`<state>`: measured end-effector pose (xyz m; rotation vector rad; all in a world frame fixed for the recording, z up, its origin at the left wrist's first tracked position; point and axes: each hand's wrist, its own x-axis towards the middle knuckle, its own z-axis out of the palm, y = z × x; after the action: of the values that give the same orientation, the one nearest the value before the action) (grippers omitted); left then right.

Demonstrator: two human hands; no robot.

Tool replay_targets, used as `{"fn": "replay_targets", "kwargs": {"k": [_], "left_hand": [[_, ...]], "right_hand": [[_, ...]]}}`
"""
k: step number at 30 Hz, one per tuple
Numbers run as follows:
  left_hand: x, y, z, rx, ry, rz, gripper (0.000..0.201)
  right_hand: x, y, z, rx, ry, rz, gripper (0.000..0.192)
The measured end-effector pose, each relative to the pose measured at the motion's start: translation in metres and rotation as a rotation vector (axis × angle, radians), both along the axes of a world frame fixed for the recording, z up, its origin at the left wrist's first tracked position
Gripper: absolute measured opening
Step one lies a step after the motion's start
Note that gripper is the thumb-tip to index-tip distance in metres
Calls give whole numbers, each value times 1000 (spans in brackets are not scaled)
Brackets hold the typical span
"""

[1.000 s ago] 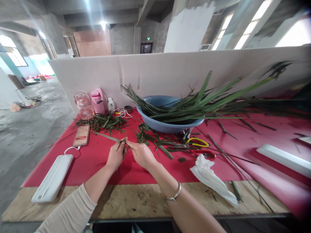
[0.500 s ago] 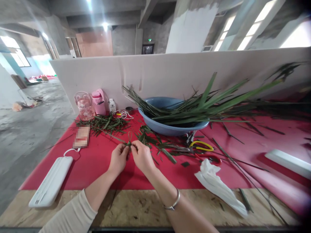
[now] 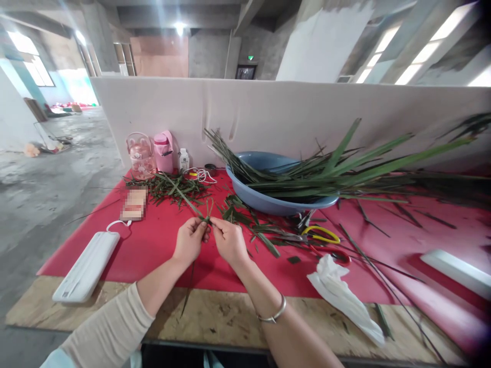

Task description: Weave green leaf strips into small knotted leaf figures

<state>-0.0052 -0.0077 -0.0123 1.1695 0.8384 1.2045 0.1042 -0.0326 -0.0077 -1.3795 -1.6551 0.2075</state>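
Both hands meet over the red table covering, pinching one small woven piece of green leaf strips. My left hand is closed on its left side, thumb on top. My right hand is closed at its right edge, the pinch partly hiding the work. A thin loop stands up from the piece, and a long strip runs from it up and left. Another dark strip hangs below my left hand. Cut leaf scraps lie just right of my hands.
A blue basin holds long leaves. Scissors with yellow handles, red-handled scissors and crumpled tissue lie to the right. Left are a white power bank, a leaf pile, a pink bottle and a pink pouch.
The view has shifted, so the scene sits a little further right. My hands still pinch the woven piece; the long strip stands out more, and a strip now hangs below my left hand.
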Motion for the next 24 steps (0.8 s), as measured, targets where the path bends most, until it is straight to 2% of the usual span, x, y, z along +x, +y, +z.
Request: {"fn": "replay_targets", "kwargs": {"k": [7,10,14,17,20,24], "left_hand": [[-1,2,-1,-37,-5,68,21],[-3,3,0,-55,29,22,23],[-8,8,0,-43,-5,-108,30],[-13,15,0,-53,6,-194,27],[-18,21,1,-43,37,-191,25],[-17,22,-1,23,60,-124,30]], "right_hand": [[-3,6,-5,-43,35,58,34],[0,9,-6,-111,220,75,32],[5,10,-5,-219,529,81,27],[4,9,-2,-286,717,104,21],[-2,5,2,-399,889,172,19],[-7,4,3,-514,983,228,19]]}}
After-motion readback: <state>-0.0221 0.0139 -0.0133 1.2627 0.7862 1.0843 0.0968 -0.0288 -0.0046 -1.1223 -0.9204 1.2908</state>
